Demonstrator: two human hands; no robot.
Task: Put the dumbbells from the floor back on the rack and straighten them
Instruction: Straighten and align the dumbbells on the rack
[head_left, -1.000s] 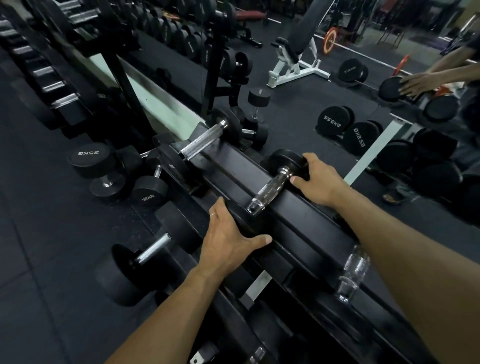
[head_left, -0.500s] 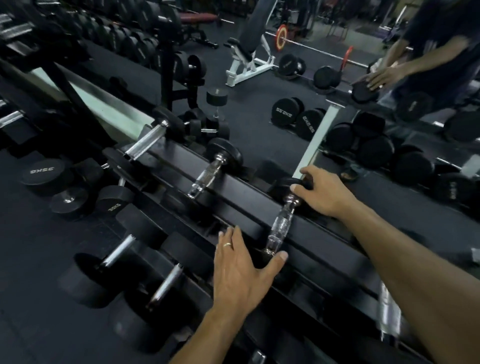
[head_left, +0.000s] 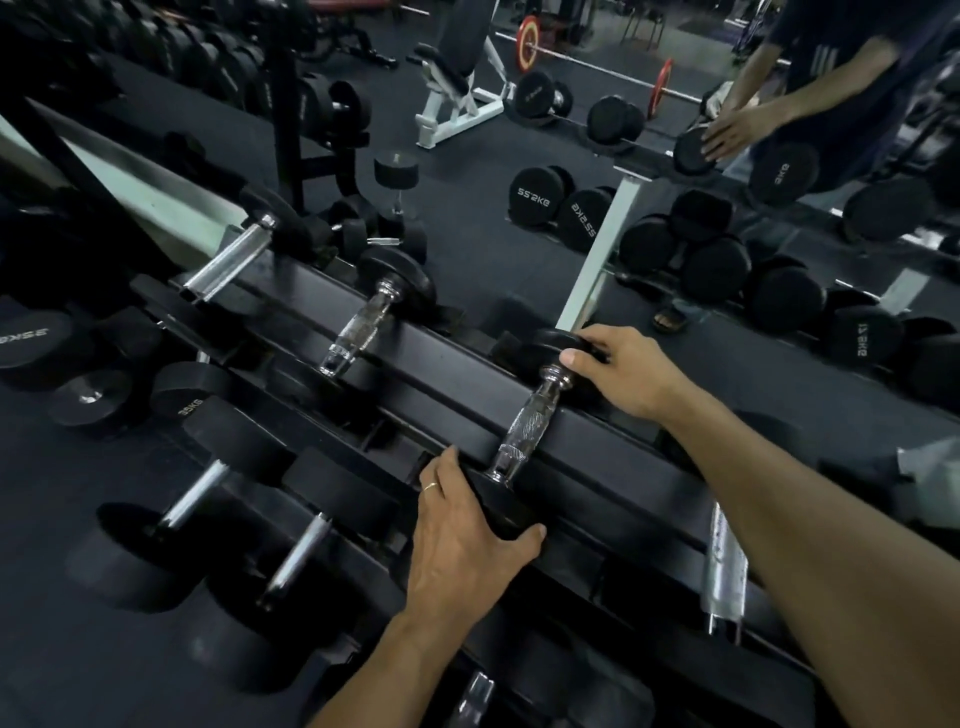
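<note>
The left hand (head_left: 462, 535) grips the near head of a dumbbell (head_left: 530, 423), fingers over its top and thumb wrapped under the edge; the right hand (head_left: 626, 371) holds the far head, thumb by the collar, fingers curled over the rim. The dumbbell lies across the top rails of the rack (head_left: 597, 452), its knurled handle spanning them, angled much like the neighbouring dumbbell (head_left: 363, 325) further left. More dumbbells rest on the lower tier, and others lie on the floor (head_left: 467, 218) beyond, seen partly in a mirror. A likely risk: twisting the heads unevenly could roll the weight off a rail, pinching fingers between head and rail.
</note>
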